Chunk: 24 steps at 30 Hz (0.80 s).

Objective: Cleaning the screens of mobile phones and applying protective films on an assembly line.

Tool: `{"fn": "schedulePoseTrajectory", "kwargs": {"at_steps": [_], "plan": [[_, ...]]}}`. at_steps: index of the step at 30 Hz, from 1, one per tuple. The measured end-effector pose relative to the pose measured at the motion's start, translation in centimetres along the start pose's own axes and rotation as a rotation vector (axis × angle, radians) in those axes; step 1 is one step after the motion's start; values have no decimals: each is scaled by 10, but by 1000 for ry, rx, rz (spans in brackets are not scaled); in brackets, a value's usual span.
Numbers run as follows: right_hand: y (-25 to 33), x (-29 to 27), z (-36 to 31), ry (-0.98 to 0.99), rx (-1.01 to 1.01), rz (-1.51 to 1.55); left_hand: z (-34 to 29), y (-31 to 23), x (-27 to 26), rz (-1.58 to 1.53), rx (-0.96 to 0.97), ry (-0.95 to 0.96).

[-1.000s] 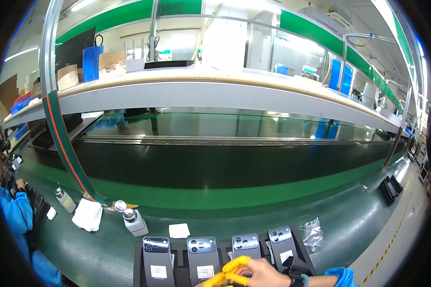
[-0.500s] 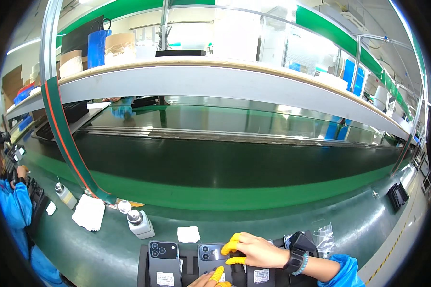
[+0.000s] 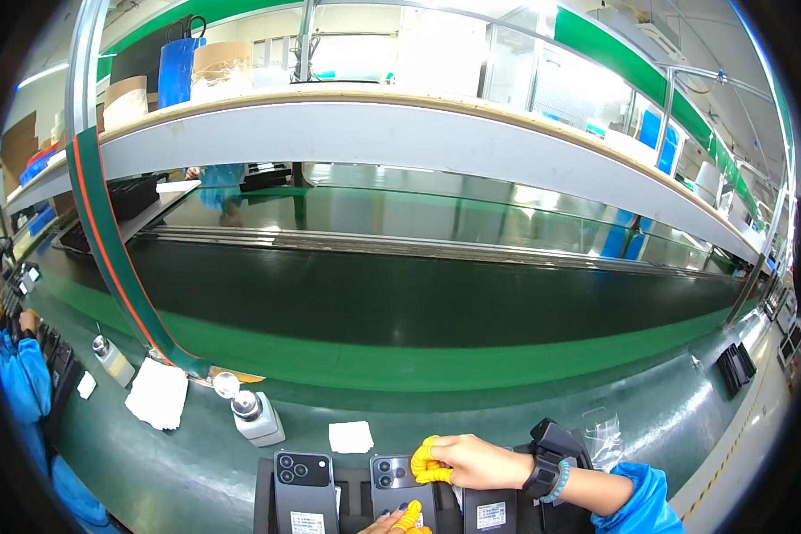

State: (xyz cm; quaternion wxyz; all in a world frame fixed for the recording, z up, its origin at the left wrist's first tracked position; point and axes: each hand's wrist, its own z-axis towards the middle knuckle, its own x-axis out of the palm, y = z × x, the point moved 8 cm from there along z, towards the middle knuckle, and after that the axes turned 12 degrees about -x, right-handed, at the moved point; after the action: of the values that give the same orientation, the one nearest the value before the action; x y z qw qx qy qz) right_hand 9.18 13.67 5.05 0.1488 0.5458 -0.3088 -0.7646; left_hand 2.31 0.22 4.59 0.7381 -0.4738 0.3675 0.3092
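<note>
Several dark smartphones lie back up in a black tray (image 3: 353, 498) at the near edge. My right hand (image 3: 482, 463), in yellow finger cots, is closed in a pinch at the upper right of the second smartphone (image 3: 392, 472); what the fingertips hold is too small to make out. My left hand (image 3: 392, 523), also in yellow cots, is over that phone's lower part, fingers together and partly cut off by the lower edge. To the left is a smartphone (image 3: 304, 494) with a white label; another labelled smartphone (image 3: 489, 512) lies below my right wrist.
A white folded cloth (image 3: 351, 437) lies beyond the tray. A pump bottle (image 3: 258, 420), a stack of white wipes (image 3: 157, 393) and a second bottle (image 3: 113, 360) stand left. A clear plastic bag (image 3: 603, 438) is at right. A co-worker's blue sleeve (image 3: 20, 374) shows far left.
My right thumb and finger, which were apart over the second phone's upper part, have drawn together at its right side. My left hand stays low on the phone. The view has shifted slightly.
</note>
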Motion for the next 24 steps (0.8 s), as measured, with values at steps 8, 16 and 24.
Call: {"fn": "schedulePoseTrajectory", "kwargs": {"at_steps": [8, 16, 24], "plan": [[5, 1, -2, 18, 10, 29, -1, 5, 0, -47, -33, 3], [-7, 1, 4, 33, 119, 143, -1, 3, -2, -55, -24, -17], [-17, -1, -3, -142, 223, 230, 1, 2, -7, -58, -21, -33]]}}
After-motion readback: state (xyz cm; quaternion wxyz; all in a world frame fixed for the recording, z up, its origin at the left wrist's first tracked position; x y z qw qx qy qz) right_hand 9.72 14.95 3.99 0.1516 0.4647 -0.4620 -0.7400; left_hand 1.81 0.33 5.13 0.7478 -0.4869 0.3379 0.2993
